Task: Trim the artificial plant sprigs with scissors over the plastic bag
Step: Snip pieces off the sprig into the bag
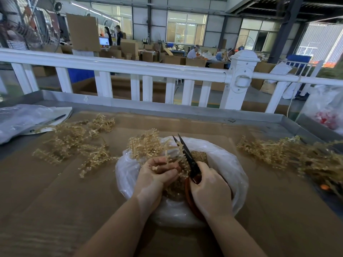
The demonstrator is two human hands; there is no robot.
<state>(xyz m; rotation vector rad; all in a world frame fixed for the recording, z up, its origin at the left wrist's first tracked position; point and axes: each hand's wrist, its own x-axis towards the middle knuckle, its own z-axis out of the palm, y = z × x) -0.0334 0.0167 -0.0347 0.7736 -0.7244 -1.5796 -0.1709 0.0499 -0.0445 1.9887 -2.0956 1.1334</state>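
My left hand (157,173) grips a tan plastic sprig (148,145) by its stems, above a white plastic bag (222,160) that lies open in the middle of the table. My right hand (209,190) holds black scissors (187,156) with red-brown handles. The blades are slightly apart and point away from me, with a thin branch of the sprig between them. Cut tan pieces (200,156) lie inside the bag. The lower part of the handles is hidden under my right hand.
Loose tan sprigs lie in a pile at the left (74,143) and another at the right (289,153) on the cardboard-covered table (74,201). A clear bag (24,119) sits at the far left. A white railing (130,71) runs behind the table. People work farther back.
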